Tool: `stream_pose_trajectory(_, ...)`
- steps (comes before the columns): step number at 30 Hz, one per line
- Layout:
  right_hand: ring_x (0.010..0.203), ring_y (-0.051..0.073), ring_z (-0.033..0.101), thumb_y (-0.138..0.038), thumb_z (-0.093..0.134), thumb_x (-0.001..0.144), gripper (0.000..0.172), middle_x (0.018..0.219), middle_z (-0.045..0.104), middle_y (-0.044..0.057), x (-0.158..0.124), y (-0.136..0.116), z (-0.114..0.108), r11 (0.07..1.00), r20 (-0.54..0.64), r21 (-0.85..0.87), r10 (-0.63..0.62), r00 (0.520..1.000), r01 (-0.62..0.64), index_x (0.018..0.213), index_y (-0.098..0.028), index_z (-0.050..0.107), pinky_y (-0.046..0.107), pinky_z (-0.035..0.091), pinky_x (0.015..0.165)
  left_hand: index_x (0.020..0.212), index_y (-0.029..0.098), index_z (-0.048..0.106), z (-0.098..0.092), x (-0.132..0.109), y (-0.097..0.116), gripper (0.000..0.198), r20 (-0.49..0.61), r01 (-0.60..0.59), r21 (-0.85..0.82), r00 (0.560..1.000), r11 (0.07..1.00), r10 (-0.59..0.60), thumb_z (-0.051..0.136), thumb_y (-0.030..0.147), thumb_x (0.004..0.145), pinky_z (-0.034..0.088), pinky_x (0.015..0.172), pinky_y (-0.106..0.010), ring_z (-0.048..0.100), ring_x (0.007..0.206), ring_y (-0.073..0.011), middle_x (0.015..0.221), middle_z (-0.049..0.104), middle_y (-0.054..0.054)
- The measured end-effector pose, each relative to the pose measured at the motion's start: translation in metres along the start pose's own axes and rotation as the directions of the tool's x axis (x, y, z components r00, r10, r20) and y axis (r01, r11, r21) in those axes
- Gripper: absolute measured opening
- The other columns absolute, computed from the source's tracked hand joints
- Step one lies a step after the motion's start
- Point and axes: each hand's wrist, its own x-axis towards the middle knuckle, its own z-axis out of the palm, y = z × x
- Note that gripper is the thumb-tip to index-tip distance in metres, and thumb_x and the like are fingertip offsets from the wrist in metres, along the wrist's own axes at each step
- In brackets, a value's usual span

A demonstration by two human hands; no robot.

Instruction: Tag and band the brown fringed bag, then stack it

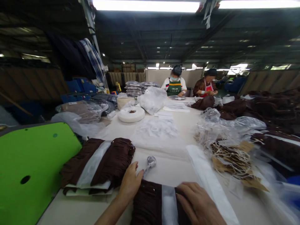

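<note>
A folded dark brown garment [146,203] with a pale band [169,204] around it lies at the table's near edge, cut off by the bottom of the view. My right hand [199,200] grips its right side, with fingers and thumb over the cloth. At its far left corner is my left hand [131,182], thumb and forefinger apart, nothing visible between them. Just left of that hand rests a stack of folded brown garments [119,159] with a pale band and white sheets beneath. A small roll of clear, printed tape or stickers [151,161] lies beyond my hands.
A bright green board [37,162] stands at left. Brown tags with white strings [232,159] and clear plastic bags [213,122] lie at right. Farther back are a white roll [131,114], a stuffed plastic bag [153,100] and brown garments [264,106]. Two people [174,84] work across the table.
</note>
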Motion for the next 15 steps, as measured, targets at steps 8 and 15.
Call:
stream_pose_trajectory(8,0.095,0.021,0.055,-0.019,0.058,0.076,0.027,0.102,0.059,0.009,0.088,-0.006,0.052,0.963,0.515,0.182,0.082,0.854,-0.202,0.103,-0.018,0.064,0.030,0.040,0.085,0.109,0.012,0.050,0.025,0.052,0.015,0.040,0.242,0.053,0.009,0.969,0.999,-0.053,0.051,0.004,0.070,0.040,0.070,-0.024,0.057,0.078,-0.0171,0.084,0.060,-0.003)
stream_pose_trajectory(15,0.072,0.015,0.055,-0.008,0.065,0.059,0.026,0.075,0.061,-0.002,0.098,0.011,0.069,0.838,0.686,0.299,0.144,0.713,-0.457,0.083,-0.017,0.059,0.021,0.037,0.061,0.109,0.020,0.059,0.027,0.052,0.005,0.046,0.336,0.035,-0.201,0.941,0.979,0.035,0.045,0.002,0.069,0.039,0.073,-0.021,0.054,0.079,-0.0134,0.083,0.058,0.000)
